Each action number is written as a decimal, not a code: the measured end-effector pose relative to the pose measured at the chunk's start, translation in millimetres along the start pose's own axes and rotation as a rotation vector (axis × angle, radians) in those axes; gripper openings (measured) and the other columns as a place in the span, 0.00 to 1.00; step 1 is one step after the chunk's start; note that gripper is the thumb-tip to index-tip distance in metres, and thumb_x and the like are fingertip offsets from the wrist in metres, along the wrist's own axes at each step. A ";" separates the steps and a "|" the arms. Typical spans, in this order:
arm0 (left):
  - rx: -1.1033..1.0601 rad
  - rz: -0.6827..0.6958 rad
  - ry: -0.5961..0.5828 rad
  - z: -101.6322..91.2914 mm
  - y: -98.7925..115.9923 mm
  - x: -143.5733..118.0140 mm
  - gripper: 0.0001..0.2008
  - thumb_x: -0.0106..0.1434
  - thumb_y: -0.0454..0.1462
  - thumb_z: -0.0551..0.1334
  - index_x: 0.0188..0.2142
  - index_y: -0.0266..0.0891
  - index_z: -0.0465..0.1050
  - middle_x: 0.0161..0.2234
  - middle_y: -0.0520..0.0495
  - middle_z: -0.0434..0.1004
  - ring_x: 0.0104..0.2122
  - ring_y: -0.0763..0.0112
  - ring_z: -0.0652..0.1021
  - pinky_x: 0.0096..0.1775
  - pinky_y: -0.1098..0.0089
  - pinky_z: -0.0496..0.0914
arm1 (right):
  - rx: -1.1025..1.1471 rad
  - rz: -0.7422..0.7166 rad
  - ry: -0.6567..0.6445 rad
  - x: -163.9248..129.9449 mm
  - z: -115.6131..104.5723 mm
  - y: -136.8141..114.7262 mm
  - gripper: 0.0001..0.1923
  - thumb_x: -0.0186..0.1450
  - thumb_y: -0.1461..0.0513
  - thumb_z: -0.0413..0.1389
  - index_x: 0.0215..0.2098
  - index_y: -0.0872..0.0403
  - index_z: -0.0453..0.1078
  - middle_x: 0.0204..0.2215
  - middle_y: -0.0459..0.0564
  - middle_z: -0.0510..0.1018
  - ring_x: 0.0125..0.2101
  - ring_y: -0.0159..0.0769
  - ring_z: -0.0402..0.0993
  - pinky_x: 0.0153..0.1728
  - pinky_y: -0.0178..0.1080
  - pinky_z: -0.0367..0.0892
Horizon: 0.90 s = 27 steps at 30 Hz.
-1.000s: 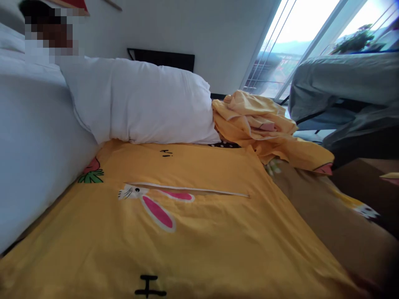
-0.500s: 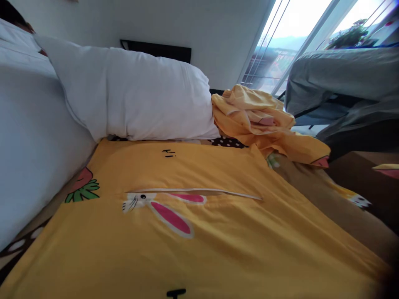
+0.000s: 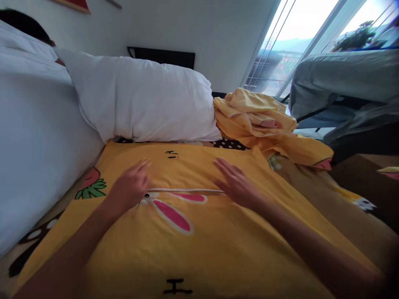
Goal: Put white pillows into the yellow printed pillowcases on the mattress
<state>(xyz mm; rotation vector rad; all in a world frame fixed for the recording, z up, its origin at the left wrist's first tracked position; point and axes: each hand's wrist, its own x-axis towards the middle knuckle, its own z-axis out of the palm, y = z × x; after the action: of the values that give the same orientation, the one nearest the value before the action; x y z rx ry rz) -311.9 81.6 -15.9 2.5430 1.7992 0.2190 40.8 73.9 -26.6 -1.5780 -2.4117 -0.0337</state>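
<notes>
A yellow pillowcase [image 3: 193, 253] printed with a rabbit and a carrot lies flat on the bed in front of me. My left hand [image 3: 132, 185] rests flat on it near the rabbit's head, fingers spread. My right hand [image 3: 235, 182] lies palm down on the same cloth, over the white seam line that crosses it. Neither hand holds anything. A white pillow [image 3: 146, 99] lies just beyond the pillowcase's far edge.
A white duvet [image 3: 34, 141] bulks up at the left, with a person's dark hair [image 3: 23, 25] showing behind it. Crumpled yellow cloth [image 3: 262, 124] is heaped at the right of the pillow. A grey-covered piece of furniture [image 3: 346, 83] stands before the window at right.
Both my arms have come into view and my hands have landed flat on the yellow pillowcase, which earlier lay untouched. The view shifted slightly.
</notes>
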 end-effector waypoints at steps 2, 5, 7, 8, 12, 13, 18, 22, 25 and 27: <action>0.006 0.010 -0.025 16.9 11.8 58.0 0.32 0.70 0.46 0.39 0.67 0.29 0.50 0.68 0.37 0.47 0.68 0.55 0.51 0.66 0.53 0.50 | 0.021 -0.113 -0.062 51.5 26.0 -34.1 0.34 0.71 0.44 0.29 0.68 0.48 0.50 0.68 0.41 0.51 0.68 0.36 0.44 0.65 0.49 0.49; -0.002 0.012 -0.101 36.8 -14.9 100.9 0.31 0.70 0.51 0.36 0.68 0.43 0.50 0.69 0.48 0.46 0.68 0.62 0.52 0.65 0.53 0.52 | 0.036 -0.145 -0.132 97.7 48.3 -31.7 0.29 0.71 0.44 0.35 0.66 0.39 0.53 0.67 0.33 0.54 0.67 0.30 0.50 0.65 0.42 0.50; 0.013 -0.074 -0.116 39.3 -60.4 98.1 0.32 0.71 0.50 0.34 0.68 0.41 0.48 0.69 0.45 0.44 0.68 0.60 0.51 0.65 0.49 0.50 | 0.022 -0.044 -0.155 98.4 48.8 9.1 0.30 0.71 0.44 0.35 0.67 0.41 0.52 0.68 0.37 0.53 0.67 0.33 0.49 0.66 0.44 0.49; 0.026 -0.157 -0.116 37.8 -86.7 91.7 0.33 0.70 0.49 0.33 0.68 0.34 0.47 0.69 0.39 0.44 0.68 0.55 0.51 0.63 0.45 0.50 | 0.005 0.044 -0.164 91.4 45.8 37.0 0.31 0.71 0.44 0.35 0.68 0.44 0.52 0.68 0.40 0.53 0.67 0.34 0.48 0.66 0.45 0.49; 0.070 -0.352 -0.131 31.1 -168.8 68.6 0.35 0.70 0.48 0.34 0.67 0.24 0.47 0.68 0.30 0.44 0.68 0.48 0.50 0.62 0.44 0.50 | -0.079 0.338 -0.160 47.3 29.9 147.1 0.33 0.71 0.49 0.33 0.67 0.58 0.53 0.67 0.60 0.55 0.67 0.49 0.50 0.63 0.61 0.50; 0.075 -0.360 -0.131 31.8 -178.1 66.8 0.35 0.70 0.48 0.34 0.67 0.25 0.47 0.69 0.31 0.42 0.68 0.50 0.49 0.63 0.46 0.49 | -0.097 0.376 -0.153 38.6 28.4 165.6 0.33 0.71 0.50 0.33 0.67 0.58 0.54 0.67 0.60 0.54 0.67 0.49 0.48 0.63 0.62 0.50; 0.088 -0.350 -0.103 40.7 -182.0 69.2 0.36 0.69 0.50 0.33 0.67 0.28 0.47 0.69 0.34 0.41 0.68 0.53 0.48 0.64 0.49 0.47 | -0.189 0.404 -0.130 28.9 31.7 189.7 0.32 0.71 0.48 0.33 0.67 0.53 0.53 0.68 0.56 0.54 0.67 0.47 0.48 0.62 0.61 0.53; 0.082 -0.338 -0.089 40.6 -179.5 68.5 0.36 0.69 0.49 0.34 0.67 0.25 0.49 0.69 0.33 0.44 0.68 0.54 0.50 0.65 0.51 0.47 | -0.249 0.371 -0.072 31.8 20.3 162.5 0.32 0.71 0.49 0.31 0.65 0.54 0.56 0.67 0.56 0.56 0.67 0.48 0.48 0.63 0.60 0.51; 0.074 -0.341 -0.087 38.2 -179.4 67.5 0.36 0.69 0.49 0.35 0.67 0.26 0.49 0.69 0.33 0.44 0.68 0.53 0.50 0.65 0.50 0.48 | -0.265 0.291 -0.010 2.5 8.4 135.7 0.31 0.71 0.52 0.30 0.66 0.52 0.56 0.67 0.54 0.56 0.68 0.46 0.46 0.66 0.59 0.46; 0.072 -0.348 -0.088 36.9 -178.5 67.6 0.35 0.69 0.49 0.35 0.67 0.27 0.49 0.69 0.33 0.44 0.68 0.53 0.50 0.64 0.49 0.48 | -0.218 0.200 -0.022 -42.1 4.5 120.1 0.29 0.71 0.52 0.33 0.66 0.48 0.56 0.65 0.51 0.61 0.66 0.43 0.51 0.65 0.57 0.52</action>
<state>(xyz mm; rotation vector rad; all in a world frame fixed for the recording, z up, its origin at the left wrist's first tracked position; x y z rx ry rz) -452.5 207.4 -62.6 2.1884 2.2043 0.0343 164.3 86.1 -55.0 -1.9169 -2.3199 -0.2507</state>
